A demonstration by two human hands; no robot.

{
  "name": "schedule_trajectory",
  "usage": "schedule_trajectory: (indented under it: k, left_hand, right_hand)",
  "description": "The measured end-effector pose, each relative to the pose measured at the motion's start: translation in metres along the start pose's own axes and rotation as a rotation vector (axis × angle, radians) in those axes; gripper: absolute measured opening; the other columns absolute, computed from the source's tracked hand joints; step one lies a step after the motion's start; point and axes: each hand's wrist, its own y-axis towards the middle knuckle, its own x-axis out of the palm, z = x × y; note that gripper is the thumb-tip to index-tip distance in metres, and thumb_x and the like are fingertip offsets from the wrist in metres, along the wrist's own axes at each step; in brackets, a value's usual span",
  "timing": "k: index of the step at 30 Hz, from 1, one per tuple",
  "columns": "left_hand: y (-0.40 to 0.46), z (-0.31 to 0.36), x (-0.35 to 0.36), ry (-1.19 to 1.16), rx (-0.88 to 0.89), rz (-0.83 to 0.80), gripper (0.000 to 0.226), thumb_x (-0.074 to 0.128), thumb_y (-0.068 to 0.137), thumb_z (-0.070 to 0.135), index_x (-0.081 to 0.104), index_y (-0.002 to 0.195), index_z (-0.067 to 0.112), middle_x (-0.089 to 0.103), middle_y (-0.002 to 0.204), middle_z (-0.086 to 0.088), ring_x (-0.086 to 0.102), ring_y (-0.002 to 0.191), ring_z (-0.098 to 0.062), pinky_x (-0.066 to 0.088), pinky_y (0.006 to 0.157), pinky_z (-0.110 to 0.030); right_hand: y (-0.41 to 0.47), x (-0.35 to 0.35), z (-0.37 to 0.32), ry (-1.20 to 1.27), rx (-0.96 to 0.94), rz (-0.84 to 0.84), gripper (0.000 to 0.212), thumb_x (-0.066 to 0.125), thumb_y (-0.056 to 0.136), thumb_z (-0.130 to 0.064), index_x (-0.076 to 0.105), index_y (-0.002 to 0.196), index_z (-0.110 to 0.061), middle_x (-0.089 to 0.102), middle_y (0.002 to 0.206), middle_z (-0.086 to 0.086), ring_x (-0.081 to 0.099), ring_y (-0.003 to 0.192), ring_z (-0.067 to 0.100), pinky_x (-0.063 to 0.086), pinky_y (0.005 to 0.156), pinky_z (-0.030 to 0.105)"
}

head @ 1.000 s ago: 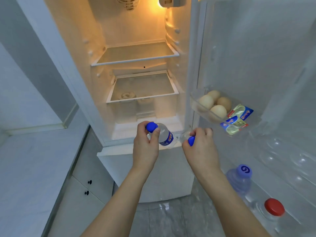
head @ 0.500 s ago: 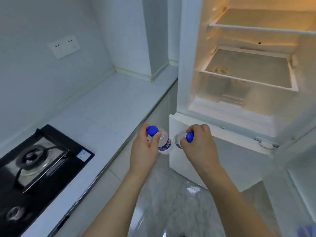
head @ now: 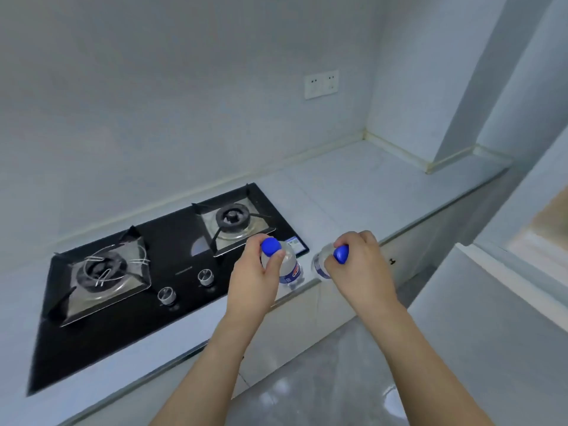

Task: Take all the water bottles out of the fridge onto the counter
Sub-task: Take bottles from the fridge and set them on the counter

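Each hand carries one small water bottle by its top end, which suits a quick carry and a set-down from above. The left hand (head: 256, 278) wraps its fingers around the neck of the left bottle (head: 289, 269), just under its blue cap, and holds it close to upright above the counter's front edge. The right hand (head: 359, 265) clasps the right bottle (head: 319, 265) at its capped end; that bottle leans toward the other one, and its base may hang just short of the edge, though the hand hides too much to be sure. The pale counter (head: 368, 192) offers bare room to the right of the black gas hob (head: 172, 256), so both bottles likely go there. White walls meet in a corner behind, with a socket plate (head: 321, 84) above.
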Motion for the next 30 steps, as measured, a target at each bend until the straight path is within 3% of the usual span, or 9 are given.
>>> schedule_trajectory:
  k: [9,13,17,20,26,30]
  left_hand:
    - [-0.025,-0.083,-0.184,0.001,-0.142,0.239,0.016,0.058,0.094,0.034,0.05,0.106,0.039,0.063,0.094,0.015,0.06,0.084,-0.007,0.049,0.068,-0.028]
    - [-0.045,-0.113,-0.256,0.011,-0.188,0.337,0.016,0.059,0.093,0.034,0.049,0.104,0.04,0.062,0.093,0.017,0.059,0.087,-0.003,0.047,0.067,-0.024]
    - [-0.064,-0.14,-0.314,0.024,-0.218,0.451,0.017,0.06,0.092,0.036,0.05,0.105,0.037,0.066,0.091,0.008,0.062,0.083,-0.017,0.054,0.074,-0.041]
    - [-0.076,-0.156,-0.347,0.005,-0.254,0.531,0.018,0.06,0.093,0.035,0.051,0.108,0.034,0.065,0.092,0.006,0.061,0.084,-0.022,0.053,0.076,-0.045]
    - [-0.091,-0.195,-0.398,-0.03,-0.351,0.679,0.019,0.061,0.094,0.03,0.052,0.111,0.03,0.062,0.094,0.014,0.061,0.091,-0.015,0.054,0.079,-0.04]
    - [-0.092,-0.215,-0.426,-0.007,-0.403,0.763,0.017,0.06,0.094,0.028,0.052,0.109,0.029,0.061,0.094,0.015,0.059,0.09,-0.006,0.051,0.072,-0.03]
  right_hand:
    - [-0.049,0.111,-0.158,0.073,-0.202,-0.164,0.012,0.064,0.082,-0.019,0.057,0.092,-0.017,0.047,0.108,0.0,0.055,0.076,0.02,0.043,0.068,0.029]
    - [-0.078,0.155,-0.218,0.074,-0.308,-0.21,0.012,0.064,0.083,-0.021,0.056,0.091,-0.019,0.046,0.107,-0.001,0.054,0.073,0.014,0.041,0.062,0.022]
    - [-0.104,0.193,-0.27,0.065,-0.395,-0.288,0.014,0.064,0.085,-0.02,0.055,0.096,-0.019,0.046,0.108,-0.001,0.053,0.073,0.011,0.04,0.061,0.019]
    - [-0.119,0.219,-0.301,0.06,-0.46,-0.352,0.017,0.064,0.085,-0.019,0.056,0.1,-0.018,0.046,0.11,-0.001,0.051,0.074,0.008,0.038,0.059,0.014]
    - [-0.132,0.275,-0.354,0.027,-0.59,-0.456,0.02,0.069,0.084,-0.022,0.057,0.1,-0.02,0.048,0.111,-0.002,0.053,0.078,0.009,0.037,0.061,0.009]
    - [-0.133,0.311,-0.386,0.042,-0.666,-0.52,0.017,0.067,0.084,-0.021,0.057,0.098,-0.02,0.048,0.108,-0.002,0.051,0.08,0.01,0.038,0.064,0.017]
